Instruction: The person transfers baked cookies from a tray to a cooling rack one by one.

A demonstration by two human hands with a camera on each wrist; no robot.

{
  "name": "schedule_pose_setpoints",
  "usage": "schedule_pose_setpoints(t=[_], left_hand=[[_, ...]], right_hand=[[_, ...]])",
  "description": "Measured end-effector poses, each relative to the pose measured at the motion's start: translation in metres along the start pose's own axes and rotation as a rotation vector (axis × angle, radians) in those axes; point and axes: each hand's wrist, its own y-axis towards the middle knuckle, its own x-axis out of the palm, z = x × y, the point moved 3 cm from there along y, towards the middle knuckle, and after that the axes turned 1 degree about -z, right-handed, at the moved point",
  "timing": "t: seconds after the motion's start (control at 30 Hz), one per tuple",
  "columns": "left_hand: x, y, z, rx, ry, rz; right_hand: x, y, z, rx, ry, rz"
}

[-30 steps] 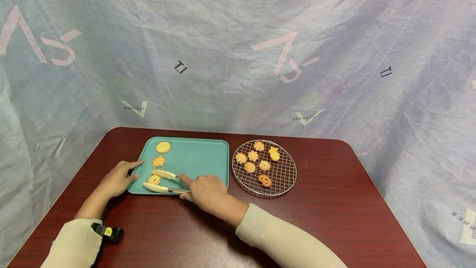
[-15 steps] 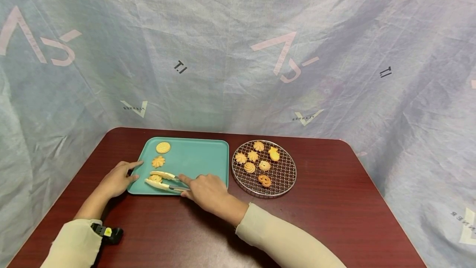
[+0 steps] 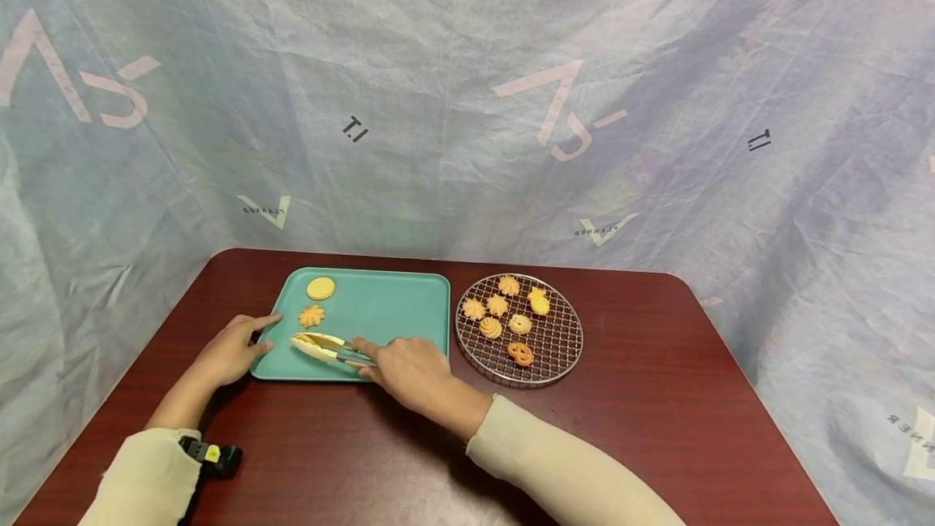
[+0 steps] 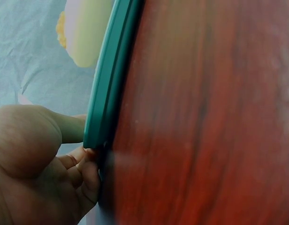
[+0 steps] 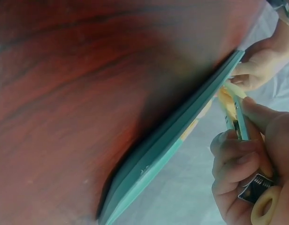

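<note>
In the head view, a teal tray (image 3: 394, 307) lies on the table, and my left hand (image 3: 232, 351) holds its left rim. From the left wrist, the thumb of that hand (image 4: 36, 154) lies over the rim, with curled fingers beside it. My right hand (image 3: 411, 372) grips tongs (image 3: 329, 354) with pale yellow tips, low over the tray's front left. Those tips have closed around a yellow cookie (image 5: 224, 99), mostly hidden from the head view. Behind them on the tray lie a flower-shaped cookie (image 3: 312, 316) and a round ridged cookie (image 3: 321, 288).
A round wire rack (image 3: 558, 347) stands right of the tray. It carries several piped cookies, a pretzel (image 3: 520, 354) and a yellow pineapple-shaped cookie (image 3: 539, 300). The dark red table (image 3: 643, 396) ends at a hanging grey cloth (image 3: 453, 144) behind.
The tongs' tips, spread around the cookie a second ago, have come together on it. The right hand has shifted very slightly; the left hand has stayed on the tray.
</note>
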Motion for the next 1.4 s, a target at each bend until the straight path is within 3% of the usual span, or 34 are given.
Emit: schedule_pose_setpoints(t=[0.47,1.4], left_hand=[[0.0,0.002,-0.001,0.004,0.009,0.004],[-0.001,0.002,-0.002,0.001,-0.003,-0.01]], right_hand=[[0.001,-0.004,0.007,0.03,-0.007,-0.014],[-0.005,-0.033,0.036,0.042,0.001,0.072]])
